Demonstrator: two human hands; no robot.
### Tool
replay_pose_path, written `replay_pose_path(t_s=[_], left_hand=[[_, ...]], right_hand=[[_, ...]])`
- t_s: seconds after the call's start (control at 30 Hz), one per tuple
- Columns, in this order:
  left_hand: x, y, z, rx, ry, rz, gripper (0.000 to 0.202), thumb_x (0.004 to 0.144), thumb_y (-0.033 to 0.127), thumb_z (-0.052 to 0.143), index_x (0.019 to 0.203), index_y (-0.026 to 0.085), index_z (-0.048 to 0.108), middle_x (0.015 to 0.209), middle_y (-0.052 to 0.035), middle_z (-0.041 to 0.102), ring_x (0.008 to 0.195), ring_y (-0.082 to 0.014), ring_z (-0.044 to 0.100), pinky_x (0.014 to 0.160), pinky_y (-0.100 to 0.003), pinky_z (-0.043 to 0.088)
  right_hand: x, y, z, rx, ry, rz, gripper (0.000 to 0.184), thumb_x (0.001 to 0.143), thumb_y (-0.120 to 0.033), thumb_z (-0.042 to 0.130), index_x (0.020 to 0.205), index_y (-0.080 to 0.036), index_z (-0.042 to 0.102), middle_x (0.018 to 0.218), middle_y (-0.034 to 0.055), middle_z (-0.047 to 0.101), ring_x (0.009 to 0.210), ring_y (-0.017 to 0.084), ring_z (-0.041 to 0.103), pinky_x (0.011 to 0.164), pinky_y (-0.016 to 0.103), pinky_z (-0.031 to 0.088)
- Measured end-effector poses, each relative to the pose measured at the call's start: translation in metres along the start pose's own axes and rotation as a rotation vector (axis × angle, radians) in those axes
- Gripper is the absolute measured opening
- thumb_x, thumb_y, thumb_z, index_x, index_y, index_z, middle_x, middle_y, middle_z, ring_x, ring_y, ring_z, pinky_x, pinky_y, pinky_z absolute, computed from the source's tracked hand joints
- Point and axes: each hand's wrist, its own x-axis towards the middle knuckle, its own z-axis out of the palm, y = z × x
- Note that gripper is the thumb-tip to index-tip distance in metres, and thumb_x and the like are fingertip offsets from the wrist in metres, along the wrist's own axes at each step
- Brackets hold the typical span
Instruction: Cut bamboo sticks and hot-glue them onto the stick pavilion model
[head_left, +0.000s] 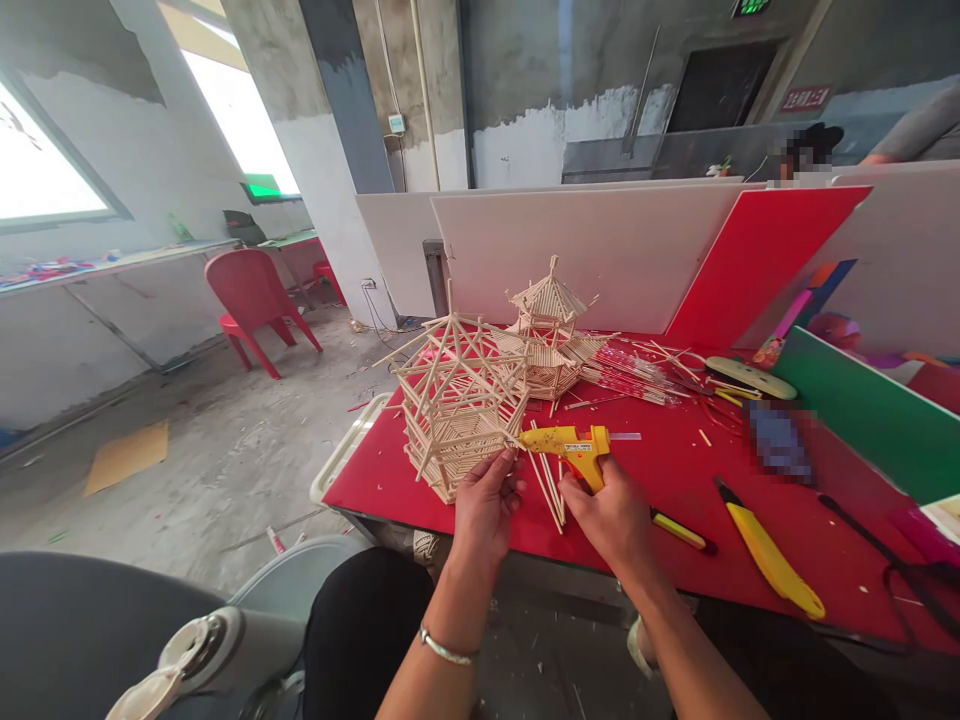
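Center of the view: your left hand (484, 505) was at the lower right edge of the open stick structure (461, 435), thumb and forefinger drawn narrow, tips right beside its sticks; could not tell whether a piece was pinched between them. The structure stood left of and beyond those fingertips, on the left part of the red tabletop (652, 450). Your right hand (615, 515), right of center, was wrapped around the handle of the yellow glue gun (566, 440), fingers closed on the grip. The nozzle pointed left, its tip just above your left fingertips and close to the structure's edge; contact unclear. A clear glue stick (627, 436) jutted from the gun's rear. Loose sticks (550, 490) lay between your two hands. Behind, upper center, stood a second stick model (553, 297) with tiered roofs. Lower right: a small cutter (681, 531) near your right hand, then a larger yellow knife (772, 560) farther right.
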Motion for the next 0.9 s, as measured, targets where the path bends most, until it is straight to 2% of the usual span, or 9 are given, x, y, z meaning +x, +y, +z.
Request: replay_pose_path(t_s=[0.2, 0.53, 0.7, 0.9], left_hand=[[0.000, 0.001, 0.001, -0.021, 0.007, -0.012, 0.036, 0.056, 0.027, 0.089, 0.084, 0.011, 0.071, 0.074, -0.0056, 0.072, 0.048, -0.0067, 0.058, 0.038, -0.015, 0.037], [-0.002, 0.005, 0.007, -0.059, 0.013, -0.065, 0.028, 0.063, 0.022, 0.083, 0.085, 0.012, 0.069, 0.073, -0.0050, 0.072, 0.047, -0.0064, 0.057, 0.035, -0.013, 0.034], [-0.002, 0.005, 0.006, -0.061, 0.009, -0.084, 0.025, 0.068, 0.022, 0.081, 0.087, 0.013, 0.068, 0.074, -0.0043, 0.071, 0.047, -0.0070, 0.058, 0.034, -0.013, 0.033], [-0.002, 0.007, 0.008, -0.100, 0.047, -0.143, 0.020, 0.073, 0.019, 0.076, 0.090, 0.013, 0.067, 0.074, -0.0031, 0.070, 0.046, -0.0061, 0.056, 0.033, -0.013, 0.033]], right_hand=[[-0.001, 0.002, 0.001, -0.013, 0.005, 0.003, 0.026, 0.073, -0.039, 0.051, 0.088, -0.020, 0.062, 0.066, 0.0052, 0.068, 0.061, 0.023, 0.062, 0.058, 0.028, 0.040], [-0.003, 0.002, -0.002, 0.024, 0.041, 0.000, 0.023, 0.072, -0.040, 0.053, 0.083, -0.021, 0.060, 0.068, 0.0048, 0.068, 0.063, 0.022, 0.062, 0.058, 0.028, 0.039], [-0.003, 0.006, -0.002, 0.056, 0.045, 0.028, 0.022, 0.071, -0.041, 0.054, 0.079, -0.022, 0.059, 0.062, 0.0031, 0.065, 0.058, 0.020, 0.060, 0.056, 0.028, 0.039], [-0.006, 0.011, -0.003, 0.073, 0.028, 0.055, 0.027, 0.071, -0.042, 0.055, 0.087, -0.021, 0.061, 0.061, 0.0014, 0.064, 0.057, 0.020, 0.059, 0.055, 0.027, 0.039]])
